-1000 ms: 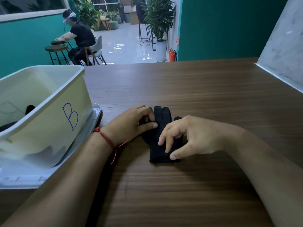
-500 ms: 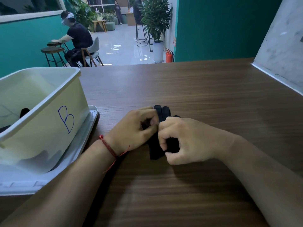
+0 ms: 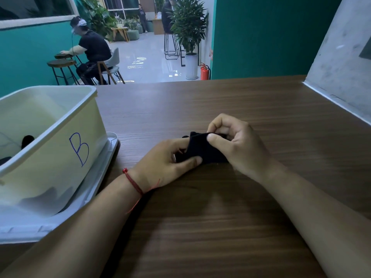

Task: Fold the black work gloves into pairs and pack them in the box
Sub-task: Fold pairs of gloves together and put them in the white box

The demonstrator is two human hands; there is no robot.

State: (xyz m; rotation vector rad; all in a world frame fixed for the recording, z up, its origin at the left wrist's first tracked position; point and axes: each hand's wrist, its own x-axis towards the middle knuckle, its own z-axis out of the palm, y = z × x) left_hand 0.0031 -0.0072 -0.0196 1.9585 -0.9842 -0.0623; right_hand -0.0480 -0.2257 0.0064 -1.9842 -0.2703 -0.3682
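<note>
Head view | black gloves half-folded on worktop | left fingers grip the 8 o'clock edge, right fingers pinch the 1 o'clock corner | risk: slack pinch lets the fold spring open before box, 9 o'clock

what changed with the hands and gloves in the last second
The black gloves, lying flat on the table with their finger ends showing a second ago, are now folded over into a compact bundle. The right hand has shifted from resting on them to pinching the fold's far edge; the left hand still grips the left side. The box marked B has not moved.
</note>
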